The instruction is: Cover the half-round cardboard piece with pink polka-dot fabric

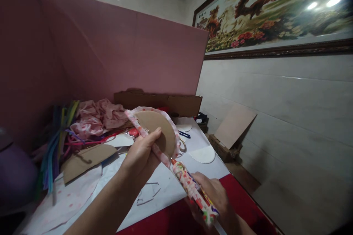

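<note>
My left hand (pixel 145 150) grips a half-round piece of cardboard (pixel 162 128), thumb on its bare brown face. Pink-spotted white fabric (pixel 138 120) is folded over the cardboard's edge all round. In my right hand (pixel 215 191) is a glue gun (pixel 190 187) with a colourful patterned body, its orange nozzle at the lower corner of the fabric edge. A pale glue stick sticks out of its rear end. My right fingers are partly hidden behind the gun.
White half-round pieces (pixel 202 155), a roll of tape (pixel 182 145) and a blue cutter (pixel 184 134) lie on the white sheet. To the left are spotted fabric (pixel 71 194), cardboard (pixel 88 159), coloured pipe cleaners (pixel 52 150) and crumpled pink cloth (pixel 99 115). A pink partition (pixel 124 51) stands behind.
</note>
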A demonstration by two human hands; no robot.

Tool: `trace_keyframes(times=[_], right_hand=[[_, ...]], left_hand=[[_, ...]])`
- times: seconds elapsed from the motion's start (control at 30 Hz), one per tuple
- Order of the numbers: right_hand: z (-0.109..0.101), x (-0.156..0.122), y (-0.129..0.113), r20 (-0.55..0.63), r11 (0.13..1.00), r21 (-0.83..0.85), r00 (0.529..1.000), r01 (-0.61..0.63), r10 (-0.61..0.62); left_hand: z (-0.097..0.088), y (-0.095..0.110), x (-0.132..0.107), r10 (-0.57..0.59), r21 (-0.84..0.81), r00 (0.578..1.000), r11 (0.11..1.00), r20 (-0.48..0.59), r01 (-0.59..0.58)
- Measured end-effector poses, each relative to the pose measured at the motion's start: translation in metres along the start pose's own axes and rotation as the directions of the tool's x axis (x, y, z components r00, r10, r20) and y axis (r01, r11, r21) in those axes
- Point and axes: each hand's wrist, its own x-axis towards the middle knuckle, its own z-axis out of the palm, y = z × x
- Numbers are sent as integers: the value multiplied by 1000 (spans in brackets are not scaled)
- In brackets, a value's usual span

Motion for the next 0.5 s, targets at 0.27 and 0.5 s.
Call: trace_keyframes(times=[0.27,0.5], right_hand=[[7,3,-4,35,996,45,996,81,-82],[-1,15,-9,11,999,-38,1000,22,-22]], left_hand=[[6,-1,-6,14,28,999,999,52,-15],[2,-1,-2,15,24,999,1000,36,-16]])
